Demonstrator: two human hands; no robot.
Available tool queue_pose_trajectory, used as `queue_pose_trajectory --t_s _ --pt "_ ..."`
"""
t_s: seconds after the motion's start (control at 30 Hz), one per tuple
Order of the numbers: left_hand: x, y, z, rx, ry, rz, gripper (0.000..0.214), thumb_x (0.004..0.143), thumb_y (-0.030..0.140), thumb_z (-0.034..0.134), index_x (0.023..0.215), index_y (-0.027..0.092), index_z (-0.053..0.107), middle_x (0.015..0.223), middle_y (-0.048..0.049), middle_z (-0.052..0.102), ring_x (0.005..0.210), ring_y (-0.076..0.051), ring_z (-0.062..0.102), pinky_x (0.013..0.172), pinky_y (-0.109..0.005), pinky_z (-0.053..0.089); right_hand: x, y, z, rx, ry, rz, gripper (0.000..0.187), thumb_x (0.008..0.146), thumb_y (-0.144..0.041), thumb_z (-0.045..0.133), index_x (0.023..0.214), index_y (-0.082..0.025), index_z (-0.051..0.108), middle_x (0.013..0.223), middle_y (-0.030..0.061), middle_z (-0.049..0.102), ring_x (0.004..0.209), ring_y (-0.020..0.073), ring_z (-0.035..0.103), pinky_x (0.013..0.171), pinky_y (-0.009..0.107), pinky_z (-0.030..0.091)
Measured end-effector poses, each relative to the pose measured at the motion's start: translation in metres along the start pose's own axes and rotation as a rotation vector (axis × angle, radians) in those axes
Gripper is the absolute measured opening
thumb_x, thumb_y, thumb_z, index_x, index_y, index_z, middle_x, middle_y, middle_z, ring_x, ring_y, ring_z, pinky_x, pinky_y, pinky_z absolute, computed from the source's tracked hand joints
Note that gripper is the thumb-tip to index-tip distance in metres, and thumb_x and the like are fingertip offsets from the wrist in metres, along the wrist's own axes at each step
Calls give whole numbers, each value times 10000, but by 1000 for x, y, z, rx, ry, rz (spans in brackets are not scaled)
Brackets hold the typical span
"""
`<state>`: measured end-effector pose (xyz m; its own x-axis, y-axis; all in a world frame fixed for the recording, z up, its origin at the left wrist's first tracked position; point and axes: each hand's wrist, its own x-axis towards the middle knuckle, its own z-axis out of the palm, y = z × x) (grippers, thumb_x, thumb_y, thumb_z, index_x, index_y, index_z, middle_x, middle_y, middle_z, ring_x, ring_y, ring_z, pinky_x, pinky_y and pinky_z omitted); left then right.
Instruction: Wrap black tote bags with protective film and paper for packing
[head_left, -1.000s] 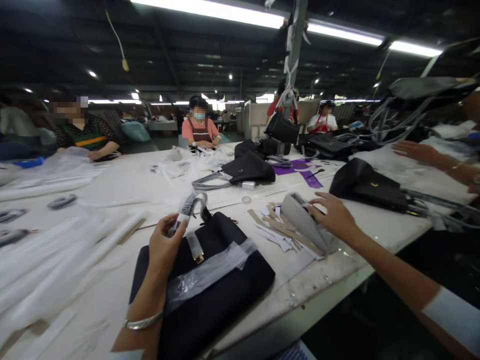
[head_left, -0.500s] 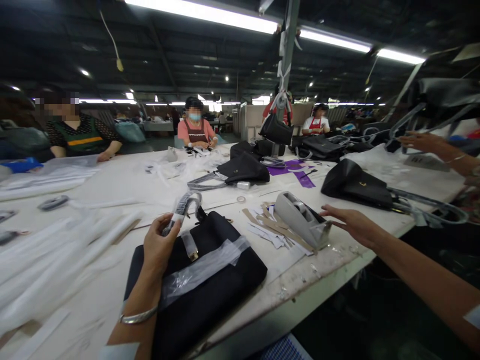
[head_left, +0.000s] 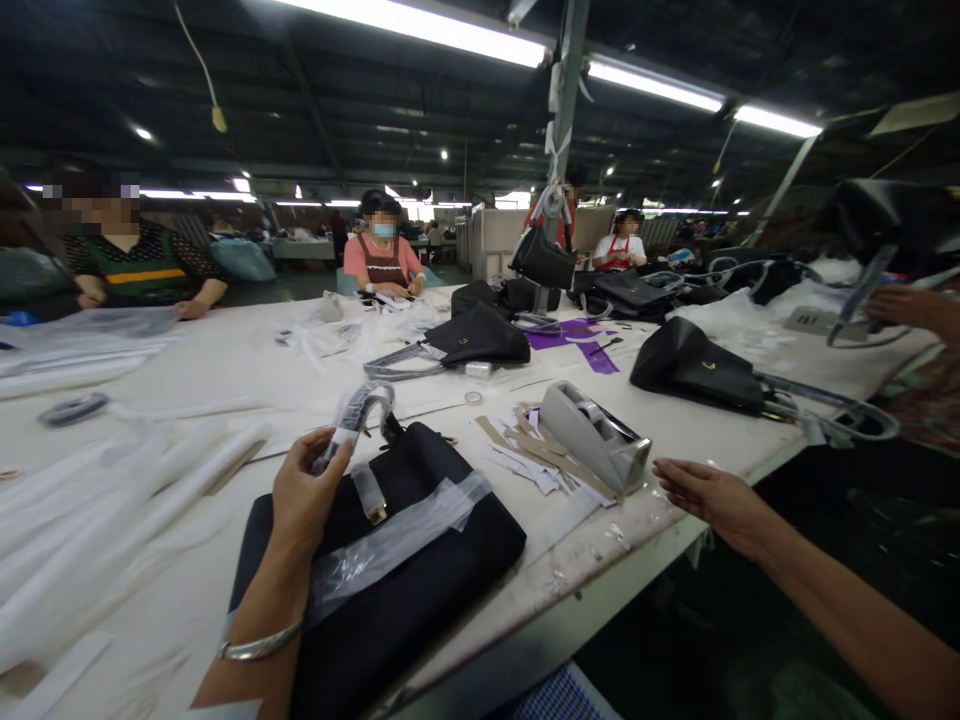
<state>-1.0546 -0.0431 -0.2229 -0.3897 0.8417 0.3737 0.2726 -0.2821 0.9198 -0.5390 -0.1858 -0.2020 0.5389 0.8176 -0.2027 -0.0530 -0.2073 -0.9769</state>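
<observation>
A black handbag (head_left: 405, 580) lies flat on the white table (head_left: 225, 370) in front of me, with a clear plastic strip across it. My left hand (head_left: 304, 495) is closed round the bag's plastic-wrapped handle (head_left: 360, 410) and holds it up. My right hand (head_left: 709, 492) hovers at the table's near edge, just right of a grey tape dispenser (head_left: 592, 435). Its fingers are stretched out, and whether they carry a bit of tape I cannot make out. Paper and tape strips (head_left: 525, 450) lie beside the dispenser.
Other black bags (head_left: 480, 335) (head_left: 690, 370) lie further along the table. White plastic sheets (head_left: 112, 480) cover its left part. People sit at the far side (head_left: 382, 260) (head_left: 135, 265). Another person's hand (head_left: 911, 305) holds a strap at the right. The table edge drops off at the lower right.
My right hand has left the tape dispenser and drawn back right and towards me, to the table's edge. My left hand keeps its hold on the bag's handle.
</observation>
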Motion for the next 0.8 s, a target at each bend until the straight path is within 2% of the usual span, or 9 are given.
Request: queue_pose_trajectory --t_s 0.13,0.23,0.3,0.37,0.47,0.67,0.73,0.8 --pt "1 0 -1 -45 9 -27 526 693 468 745 1126 196 627 1063 -66 691 1026 -229 640 925 -367 499 3 21 8 -13 76 18 227 525 -282 875 696 -192 755 804 77 746 646 161 656 550 207 569" --pt "0 2 0 -80 -31 -23 514 700 458 747 1122 192 623 1064 -69 690 1022 -225 642 933 -362 491 -11 17 27 -136 69 -145 317 558 -410 851 772 -189 769 822 83 743 695 185 659 567 235 561" --pt "-1 4 1 -81 -48 2 500 708 451 743 1115 187 622 1057 -69 691 1008 -220 646 935 -358 485 -26 5 52 -201 -18 -294 389 607 -484 813 848 -181 769 814 83 738 707 190 654 612 259 556" --pt "-3 8 3 -67 -46 31 473 715 445 737 1097 188 627 1046 -68 691 1005 -218 645 939 -357 477 -40 -10 87 -233 -147 -395 419 648 -509 783 895 -171 763 760 77 726 682 191 645 644 285 550" --pt "-6 12 3 -56 -51 69 421 733 434 724 1059 186 631 1031 -70 686 1020 -222 636 937 -355 468 -58 -33 153 -230 -344 -486 410 684 -512 755 909 -170 758 684 64 706 653 200 643 651 309 544" --pt "-7 13 2 -77 -51 128 343 776 378 699 1042 181 611 1048 -80 673 1028 -213 625 939 -350 458 -80 -53 288 -88 -719 -590 363 749 -476 704 948 -175 734 827 72 739 673 184 663 686 313 546" --pt "-7 13 1 -80 -49 138 330 780 366 697 1039 180 611 1041 -77 672 1019 -209 626 939 -349 459 -81 -53 322 -53 -804 -600 343 766 -452 691 964 -174 724 824 62 739 675 171 659 685 300 536" --pt "-7 13 2 -83 -47 150 322 778 356 699 1035 181 616 1032 -72 672 1010 -207 626 934 -348 461 -78 -52 345 -55 -857 -621 313 781 -426 679 963 -174 718 815 51 735 676 161 654 688 290 525"
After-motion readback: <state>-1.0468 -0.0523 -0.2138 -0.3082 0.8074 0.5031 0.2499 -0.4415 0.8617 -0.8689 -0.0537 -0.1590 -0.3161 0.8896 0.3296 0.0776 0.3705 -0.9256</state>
